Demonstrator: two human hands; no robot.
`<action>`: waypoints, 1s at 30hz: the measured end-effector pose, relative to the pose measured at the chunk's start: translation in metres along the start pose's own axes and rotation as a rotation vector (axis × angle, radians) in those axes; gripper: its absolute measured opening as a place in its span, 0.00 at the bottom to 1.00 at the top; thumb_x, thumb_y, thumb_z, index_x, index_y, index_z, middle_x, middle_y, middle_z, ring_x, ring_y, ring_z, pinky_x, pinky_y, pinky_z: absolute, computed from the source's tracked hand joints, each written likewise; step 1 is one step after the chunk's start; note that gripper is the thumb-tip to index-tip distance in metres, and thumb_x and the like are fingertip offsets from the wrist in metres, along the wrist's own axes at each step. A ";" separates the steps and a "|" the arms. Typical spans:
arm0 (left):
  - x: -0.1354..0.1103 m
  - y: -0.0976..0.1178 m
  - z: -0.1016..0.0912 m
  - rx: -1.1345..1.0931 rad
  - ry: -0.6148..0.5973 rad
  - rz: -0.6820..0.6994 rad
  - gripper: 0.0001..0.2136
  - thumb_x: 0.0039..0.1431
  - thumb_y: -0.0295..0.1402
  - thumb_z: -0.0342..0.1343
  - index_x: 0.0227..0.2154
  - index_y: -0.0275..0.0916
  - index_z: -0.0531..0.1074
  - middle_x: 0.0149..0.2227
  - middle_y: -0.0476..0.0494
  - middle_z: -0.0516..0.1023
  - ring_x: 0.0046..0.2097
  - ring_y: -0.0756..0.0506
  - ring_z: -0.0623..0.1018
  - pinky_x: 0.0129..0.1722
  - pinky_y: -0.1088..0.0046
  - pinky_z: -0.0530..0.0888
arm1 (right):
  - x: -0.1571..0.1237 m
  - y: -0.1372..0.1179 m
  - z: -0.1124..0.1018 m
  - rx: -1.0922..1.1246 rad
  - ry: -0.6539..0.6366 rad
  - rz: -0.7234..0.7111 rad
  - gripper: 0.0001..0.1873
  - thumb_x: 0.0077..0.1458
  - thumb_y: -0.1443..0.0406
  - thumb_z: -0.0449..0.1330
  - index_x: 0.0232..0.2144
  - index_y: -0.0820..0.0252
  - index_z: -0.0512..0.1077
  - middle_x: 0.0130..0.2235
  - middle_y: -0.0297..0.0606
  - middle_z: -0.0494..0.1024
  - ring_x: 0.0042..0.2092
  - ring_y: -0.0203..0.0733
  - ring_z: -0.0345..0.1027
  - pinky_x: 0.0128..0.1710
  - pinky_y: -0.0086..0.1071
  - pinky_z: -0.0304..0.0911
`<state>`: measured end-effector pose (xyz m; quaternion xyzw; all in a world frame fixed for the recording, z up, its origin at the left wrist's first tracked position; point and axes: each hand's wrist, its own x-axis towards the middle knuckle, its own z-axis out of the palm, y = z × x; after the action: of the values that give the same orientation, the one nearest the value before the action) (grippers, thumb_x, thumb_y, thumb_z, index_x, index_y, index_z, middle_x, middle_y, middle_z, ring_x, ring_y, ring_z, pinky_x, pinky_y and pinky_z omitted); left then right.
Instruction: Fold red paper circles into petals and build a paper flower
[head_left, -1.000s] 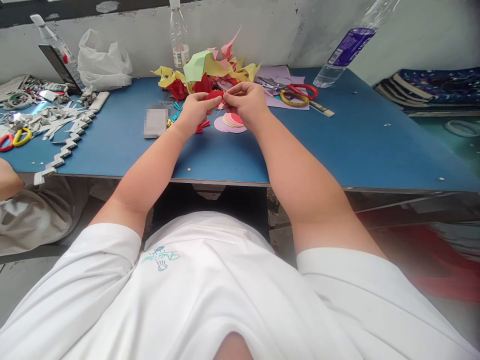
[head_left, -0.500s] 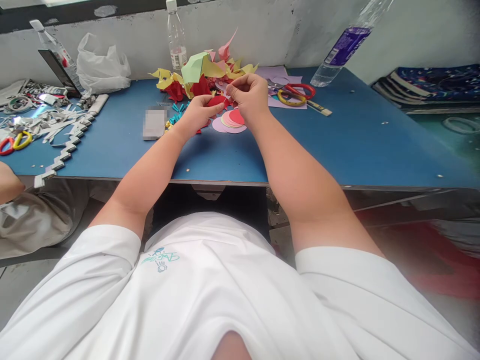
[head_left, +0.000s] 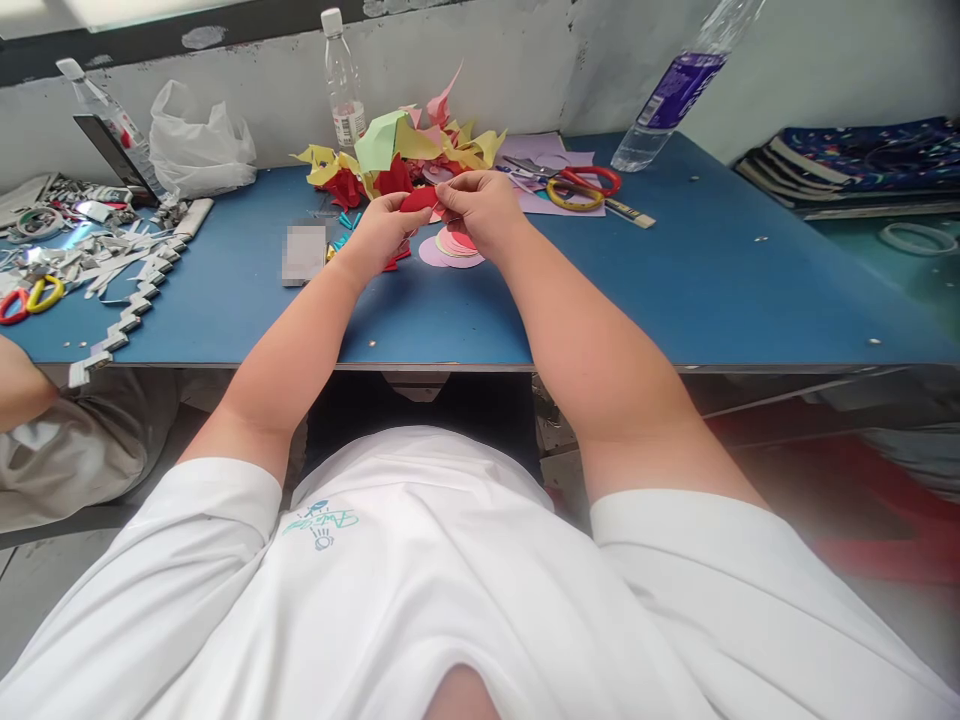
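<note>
A piece of red paper (head_left: pixel 418 200) is held up above the far middle of the blue table. My left hand (head_left: pixel 382 232) grips its left side between thumb and fingers. My right hand (head_left: pixel 478 208) is closed in a pinch at the paper's right edge, where a thin pale strand shows near the fingertips. Just beneath my hands lies a fanned stack of pink, lilac and red paper circles (head_left: pixel 448 250). Behind them is a heap of yellow, red and green paper scraps (head_left: pixel 390 145). Small blue rolled pieces show left of my left hand, partly hidden.
Scissors with red and yellow handles (head_left: pixel 577 192) lie on lilac paper at the right. A tilted purple-labelled bottle (head_left: pixel 667 100) and a clear bottle (head_left: pixel 343 90) stand behind. At left are a white plastic bag (head_left: pixel 199 145), a folded-paper chain (head_left: pixel 131 318) and another person's arm (head_left: pixel 22 385).
The red paper is now lifted into plainer view between my hands. My right hand has come slightly lower and holds at the paper's edge. The whole view has shifted a little.
</note>
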<state>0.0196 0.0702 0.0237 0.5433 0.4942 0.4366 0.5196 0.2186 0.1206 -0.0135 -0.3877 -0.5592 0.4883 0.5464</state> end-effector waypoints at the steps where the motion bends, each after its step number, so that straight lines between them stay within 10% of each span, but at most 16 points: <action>1: -0.001 0.001 0.000 0.005 0.006 0.013 0.13 0.73 0.28 0.78 0.40 0.46 0.78 0.34 0.48 0.75 0.45 0.43 0.83 0.44 0.66 0.77 | 0.000 0.000 0.000 -0.009 0.002 -0.002 0.23 0.69 0.54 0.89 0.31 0.47 0.80 0.33 0.31 0.84 0.40 0.45 0.76 0.45 0.42 0.72; 6: 0.003 -0.003 -0.003 0.011 0.022 0.092 0.15 0.71 0.29 0.80 0.38 0.46 0.78 0.35 0.48 0.75 0.47 0.42 0.82 0.47 0.61 0.76 | 0.005 0.000 -0.002 -0.030 -0.016 0.011 0.35 0.44 0.42 0.98 0.29 0.40 0.77 0.33 0.29 0.86 0.50 0.54 0.83 0.51 0.49 0.77; 17: 0.016 -0.009 -0.007 -0.273 -0.039 0.052 0.17 0.77 0.30 0.77 0.33 0.42 0.76 0.31 0.51 0.70 0.32 0.50 0.71 0.34 0.71 0.69 | 0.002 -0.003 0.004 0.056 0.015 -0.093 0.24 0.70 0.55 0.91 0.34 0.48 0.80 0.35 0.33 0.83 0.38 0.48 0.77 0.40 0.42 0.79; 30: 0.012 -0.004 -0.007 -0.222 -0.041 0.074 0.15 0.81 0.28 0.73 0.34 0.41 0.78 0.30 0.51 0.71 0.31 0.50 0.71 0.32 0.72 0.67 | 0.015 0.011 -0.005 0.069 -0.042 -0.152 0.30 0.61 0.40 0.94 0.36 0.48 0.84 0.38 0.35 0.85 0.43 0.50 0.83 0.36 0.39 0.79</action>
<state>0.0135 0.0832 0.0200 0.5090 0.4117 0.4964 0.5700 0.2211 0.1380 -0.0214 -0.3147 -0.5812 0.4727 0.5829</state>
